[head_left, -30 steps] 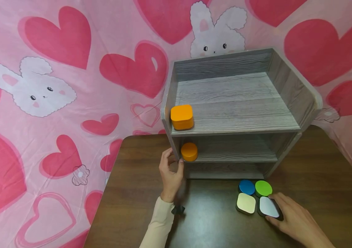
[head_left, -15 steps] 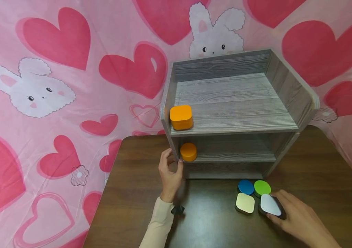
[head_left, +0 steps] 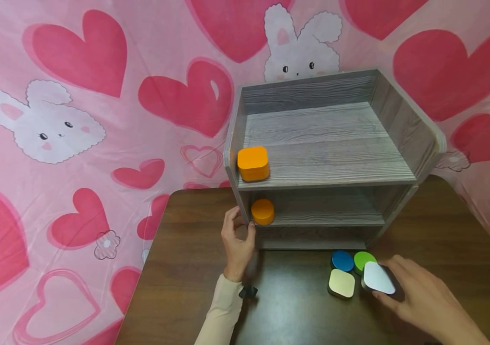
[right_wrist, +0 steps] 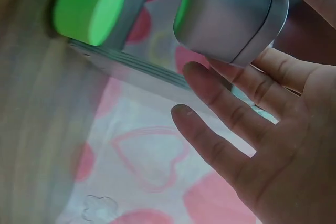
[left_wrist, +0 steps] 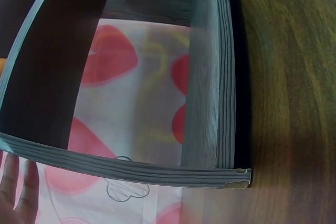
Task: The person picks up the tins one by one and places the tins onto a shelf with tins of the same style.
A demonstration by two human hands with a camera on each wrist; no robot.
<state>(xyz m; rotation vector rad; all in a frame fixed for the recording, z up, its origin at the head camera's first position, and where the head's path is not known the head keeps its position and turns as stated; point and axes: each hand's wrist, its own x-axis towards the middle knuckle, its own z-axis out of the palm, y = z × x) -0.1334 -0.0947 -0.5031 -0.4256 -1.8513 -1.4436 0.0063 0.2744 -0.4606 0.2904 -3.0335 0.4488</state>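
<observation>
My right hand (head_left: 427,292) pinches a silver rounded-square tin (head_left: 377,278) between thumb and fingers. In the right wrist view this tin (right_wrist: 226,17) shows a lid seam, and two fingers stretch out below without touching it. Beside it on the table are a round green tin (head_left: 363,262), a round blue tin (head_left: 342,261) and a pale-gold square tin (head_left: 341,283). My left hand (head_left: 238,242) holds the left side panel of a grey wooden shelf (head_left: 326,183), thumb at the front edge and fingers outside. In the left wrist view, fingers (left_wrist: 26,192) lie against that panel.
An orange square tin (head_left: 253,164) sits at the left of the shelf's top surface. A round orange tin (head_left: 263,212) stands at the left on the tier below. The brown table (head_left: 296,311) backs onto a pink heart-patterned cloth (head_left: 154,120).
The silver tin has risen off the table in my right hand and come nearer the green tin, partly covering it. My left hand stays on the shelf panel.
</observation>
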